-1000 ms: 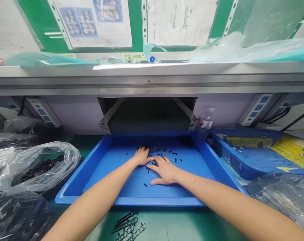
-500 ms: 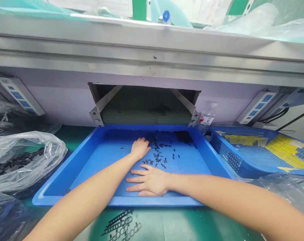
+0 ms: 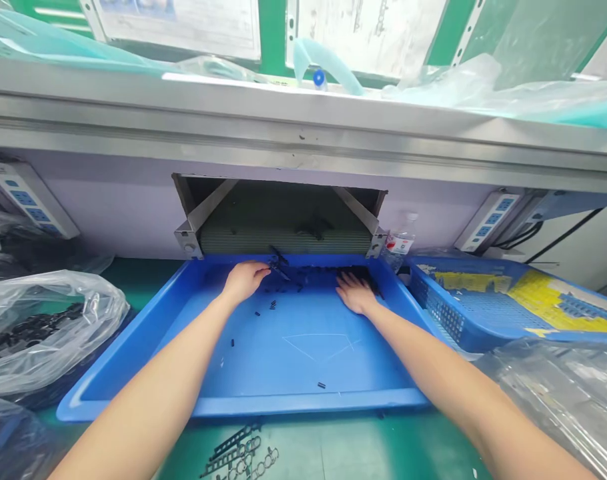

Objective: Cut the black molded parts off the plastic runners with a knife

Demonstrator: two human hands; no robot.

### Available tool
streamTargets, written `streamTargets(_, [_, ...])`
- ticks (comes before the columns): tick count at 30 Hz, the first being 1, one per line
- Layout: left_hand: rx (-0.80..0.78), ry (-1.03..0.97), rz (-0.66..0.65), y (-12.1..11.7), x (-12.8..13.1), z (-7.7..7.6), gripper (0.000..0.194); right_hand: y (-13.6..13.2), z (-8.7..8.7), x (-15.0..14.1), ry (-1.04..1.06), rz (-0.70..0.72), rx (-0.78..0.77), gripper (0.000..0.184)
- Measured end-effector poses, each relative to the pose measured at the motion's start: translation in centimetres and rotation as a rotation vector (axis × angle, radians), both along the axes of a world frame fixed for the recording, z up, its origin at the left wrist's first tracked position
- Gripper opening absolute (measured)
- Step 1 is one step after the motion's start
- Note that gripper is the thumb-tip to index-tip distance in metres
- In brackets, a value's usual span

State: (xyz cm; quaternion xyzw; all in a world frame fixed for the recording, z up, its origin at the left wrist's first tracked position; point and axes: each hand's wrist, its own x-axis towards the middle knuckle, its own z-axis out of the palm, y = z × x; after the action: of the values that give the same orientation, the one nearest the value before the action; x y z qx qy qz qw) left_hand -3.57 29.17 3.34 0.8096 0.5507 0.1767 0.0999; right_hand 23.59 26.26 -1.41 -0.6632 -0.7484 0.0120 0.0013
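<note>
Nearest us, black strips (image 3: 233,455) lie off the blue tray's (image 3: 283,380) seven o'clock. Inside, toward one o'clock, our right hand (image 3: 354,292) rests spread against dark pieces (image 3: 367,274) — near twelve, our left hand (image 3: 246,280) pinches a black part (image 3: 278,261).

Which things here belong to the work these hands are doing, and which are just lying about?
Seemingly in use:
left hand, pinching a dark piece
right hand, spread at the dark heap
blue tray
small black parts inside it

Seemingly just nearby:
plastic bottle
blue basket
power strips
</note>
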Motion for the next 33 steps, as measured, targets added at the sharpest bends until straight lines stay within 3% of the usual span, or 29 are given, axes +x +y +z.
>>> streamTargets(3, [-0.024,-0.003,-0.074,0.4,-0.4,0.6,0.029,0.4,1.0,-0.2,-0.019,-0.052,0.06,0.038])
streamTargets(5, [-0.03,-0.012,-0.109,0.5,-0.4,0.7,0.029,0.1,1.4,-2.5,-0.013,0.061,0.076,0.035])
streamTargets(11, [-0.055,-0.034,-0.15,0.2,-0.1,0.5,0.031,-3.7,0.1,-16.0,0.079,0.845,-0.065,0.039])
streamTargets(12, [-0.059,-0.034,-0.149,0.2,0.0,0.5,0.031,-4.0,-0.2,-18.0,0.091,0.919,-0.083,0.034])
streamTargets(14, [-0.065,-0.032,-0.146,0.2,0.0,0.4,0.031,-3.5,-0.7,-20.8,0.109,0.972,-0.106,0.031])
streamTargets(16, [-0.071,-0.03,-0.149,0.2,0.1,0.4,0.031,-1.5,-0.9,-21.5,0.116,0.876,-0.096,0.031])
streamTargets(19, [-0.075,-0.035,-0.155,0.3,0.0,0.5,0.03,2.5,-1.0,-18.8,0.099,0.615,-0.061,0.035])
streamTargets(23, [-0.077,-0.048,-0.129,0.5,-0.5,0.5,0.03,5.6,-1.1,-11.5,0.048,0.302,-0.017,0.036])
streamTargets(28, [-0.104,-0.03,-0.088,0.6,-1.4,0.5,0.031,4.9,-1.0,-4.2,-0.003,0.098,0.016,0.035])
streamTargets(33, [-0.156,0.047,-0.103,0.9,-2.0,0.6,0.024,3.3,0.8,0.4,-0.057,-0.105,0.067,0.032])
